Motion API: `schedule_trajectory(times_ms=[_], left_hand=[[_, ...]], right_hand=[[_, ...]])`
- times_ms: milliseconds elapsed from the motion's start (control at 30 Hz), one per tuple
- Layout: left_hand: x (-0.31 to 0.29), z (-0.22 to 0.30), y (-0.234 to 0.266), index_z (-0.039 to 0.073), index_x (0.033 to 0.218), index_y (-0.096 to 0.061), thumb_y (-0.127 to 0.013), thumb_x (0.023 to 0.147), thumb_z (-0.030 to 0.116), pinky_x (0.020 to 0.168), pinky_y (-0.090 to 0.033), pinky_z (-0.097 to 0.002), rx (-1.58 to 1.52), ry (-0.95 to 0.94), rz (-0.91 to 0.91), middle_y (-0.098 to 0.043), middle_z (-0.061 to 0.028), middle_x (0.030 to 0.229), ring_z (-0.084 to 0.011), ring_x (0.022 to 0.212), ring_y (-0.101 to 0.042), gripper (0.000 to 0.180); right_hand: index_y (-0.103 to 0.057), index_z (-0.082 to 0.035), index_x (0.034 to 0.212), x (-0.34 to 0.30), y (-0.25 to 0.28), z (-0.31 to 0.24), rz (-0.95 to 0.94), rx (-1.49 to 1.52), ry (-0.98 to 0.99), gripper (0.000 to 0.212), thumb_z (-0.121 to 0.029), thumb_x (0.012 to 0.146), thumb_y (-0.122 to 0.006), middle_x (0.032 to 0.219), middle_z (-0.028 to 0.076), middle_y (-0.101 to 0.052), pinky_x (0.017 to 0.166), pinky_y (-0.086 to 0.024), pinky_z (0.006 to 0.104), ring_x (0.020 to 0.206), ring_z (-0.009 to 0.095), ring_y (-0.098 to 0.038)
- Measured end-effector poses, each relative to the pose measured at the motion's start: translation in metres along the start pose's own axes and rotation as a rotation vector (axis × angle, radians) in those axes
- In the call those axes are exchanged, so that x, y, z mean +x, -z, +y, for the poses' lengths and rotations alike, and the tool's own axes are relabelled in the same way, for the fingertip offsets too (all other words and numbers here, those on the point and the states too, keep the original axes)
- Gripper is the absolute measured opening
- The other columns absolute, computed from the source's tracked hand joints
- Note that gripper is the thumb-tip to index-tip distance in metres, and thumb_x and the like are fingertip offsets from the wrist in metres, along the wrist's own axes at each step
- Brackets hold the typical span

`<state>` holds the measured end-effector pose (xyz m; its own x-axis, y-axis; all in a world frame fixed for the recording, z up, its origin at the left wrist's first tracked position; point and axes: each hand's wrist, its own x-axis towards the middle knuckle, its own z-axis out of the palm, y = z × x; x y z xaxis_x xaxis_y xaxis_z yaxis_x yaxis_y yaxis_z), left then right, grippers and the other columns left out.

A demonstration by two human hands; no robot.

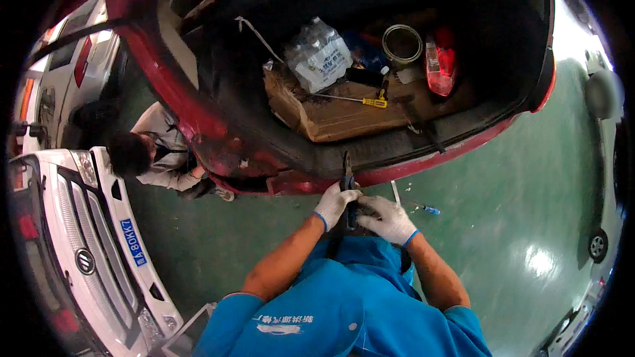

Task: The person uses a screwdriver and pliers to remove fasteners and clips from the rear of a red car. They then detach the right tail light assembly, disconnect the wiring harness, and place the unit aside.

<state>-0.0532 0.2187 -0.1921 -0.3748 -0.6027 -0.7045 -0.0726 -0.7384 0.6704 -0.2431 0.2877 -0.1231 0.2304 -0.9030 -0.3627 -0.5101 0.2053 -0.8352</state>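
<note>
Both my hands wear white gloves with blue cuffs. My left hand (335, 203) and my right hand (389, 218) are closed together around a dark, blue-handled tool (348, 182). Its tip points up at the lower edge of the open red car boot (430, 158). The two hands touch each other just below the boot sill. The tool's lower part is hidden between my gloves and my blue shirt.
In the boot lie a cardboard sheet (344, 116), a pack of water bottles (319, 56), a yellow-handled screwdriver (354, 100), a tape roll (401, 43) and a red lamp (440, 61). A blue-handled screwdriver (423, 208) lies on the green floor. Another person (155, 152) crouches at left by a white vehicle (86, 251).
</note>
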Motion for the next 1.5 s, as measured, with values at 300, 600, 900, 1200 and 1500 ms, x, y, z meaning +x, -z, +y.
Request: schedule_trajectory(times_ms=[300, 600, 900, 1200, 1500], left_hand=[[-0.003, 0.013, 0.009, 0.000, 0.117, -0.059, -0.070, 0.092, 0.019, 0.073, -0.054, -0.0348, 0.050, 0.162, 0.072, -0.067, -0.0086, 0.099, -0.0190, 0.082, -0.065, 0.034], [-0.004, 0.037, -0.019, -0.003, 0.129, -0.050, -0.071, 0.093, 0.014, 0.082, -0.053, -0.0356, -0.359, 0.121, 0.176, -0.063, -0.0077, 0.096, -0.0195, 0.088, -0.063, 0.045], [0.013, 0.015, -0.043, -0.003, 0.129, -0.052, -0.070, 0.094, 0.016, 0.081, -0.054, -0.0377, -0.529, 0.242, 0.275, -0.065, -0.0102, 0.099, -0.0225, 0.089, -0.065, 0.045], [0.018, 0.021, -0.041, -0.002, 0.126, -0.051, -0.069, 0.093, 0.014, 0.080, -0.053, -0.0363, -0.548, 0.223, 0.314, -0.063, -0.0102, 0.096, -0.0209, 0.086, -0.064, 0.041], [0.033, 0.049, -0.042, -0.001, 0.124, -0.053, -0.066, 0.097, 0.018, 0.083, -0.054, -0.0376, -0.423, 0.149, 0.321, -0.064, -0.0100, 0.098, -0.0223, 0.091, -0.065, 0.035]], right_hand=[[-0.066, -0.006, 0.122, 0.158, 0.037, 0.124, 0.275, -0.379, -0.092, 0.046, -0.040, 0.092, -0.062, 0.117, 0.019, -0.067, 0.090, -0.054, 0.0487, 0.106, 0.039, -0.065], [-0.066, -0.011, 0.122, 0.359, 0.035, 0.189, 0.252, -0.661, 0.057, 0.037, -0.035, 0.097, -0.053, 0.127, 0.017, -0.065, 0.090, -0.054, 0.0503, 0.113, 0.036, -0.063], [-0.060, -0.012, 0.131, 0.512, -0.001, 0.241, 0.396, -0.812, 0.454, 0.039, -0.028, 0.099, -0.044, 0.130, 0.014, -0.064, 0.104, -0.042, 0.0524, 0.118, 0.034, -0.058], [-0.066, -0.010, 0.118, 0.497, 0.014, 0.212, -0.049, -0.682, 0.090, 0.033, -0.027, 0.093, -0.053, 0.115, 0.016, -0.067, 0.091, -0.053, 0.0504, 0.107, 0.039, -0.063], [-0.065, -0.006, 0.119, 0.441, 0.007, 0.191, -0.291, -0.686, 0.068, 0.033, -0.024, 0.095, -0.050, 0.120, 0.020, -0.068, 0.084, -0.056, 0.0524, 0.108, 0.039, -0.066]])
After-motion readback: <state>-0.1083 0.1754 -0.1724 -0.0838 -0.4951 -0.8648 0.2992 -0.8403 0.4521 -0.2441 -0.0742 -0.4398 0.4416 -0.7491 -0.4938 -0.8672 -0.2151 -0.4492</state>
